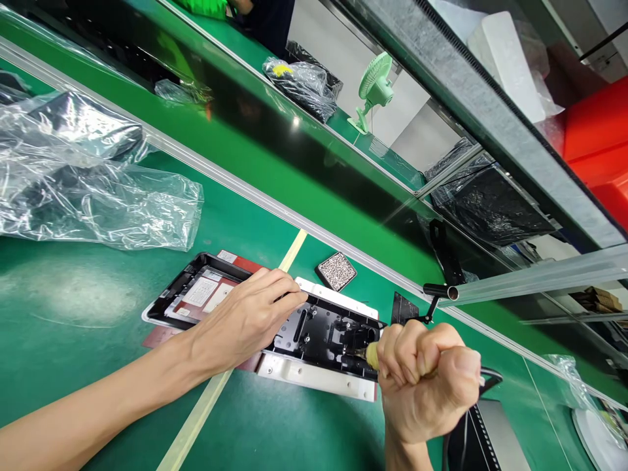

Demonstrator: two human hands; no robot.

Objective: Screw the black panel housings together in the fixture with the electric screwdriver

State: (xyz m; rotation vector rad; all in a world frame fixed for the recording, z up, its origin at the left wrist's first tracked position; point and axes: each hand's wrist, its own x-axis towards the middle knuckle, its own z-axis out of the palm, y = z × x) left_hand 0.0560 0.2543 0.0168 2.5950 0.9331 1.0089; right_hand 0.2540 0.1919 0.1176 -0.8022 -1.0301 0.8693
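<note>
A long black plastic housing (pixel 318 330) lies slanted on a red and white fixture (pixel 314 374) on the green table. My left hand (pixel 255 314) rests palm down across the middle of the housing, its fingers together over the upper edge. In my right hand (pixel 426 379) is a screwdriver (pixel 371 355) with a yellowish handle, wrapped by a closed fist. Its metal shaft reaches into the right end of the housing; the tip is too small to make out. A white label (pixel 199 292) shows inside the housing's left part.
Clear plastic bags (pixel 98 176) lie at the left. A small speckled block (pixel 336 271) sits behind the fixture. A metal tube holder (pixel 440 292) stands at right, near a black and grey device (pixel 483 435). A green fan (pixel 375 88) and a person (pixel 267 23) are beyond the rail.
</note>
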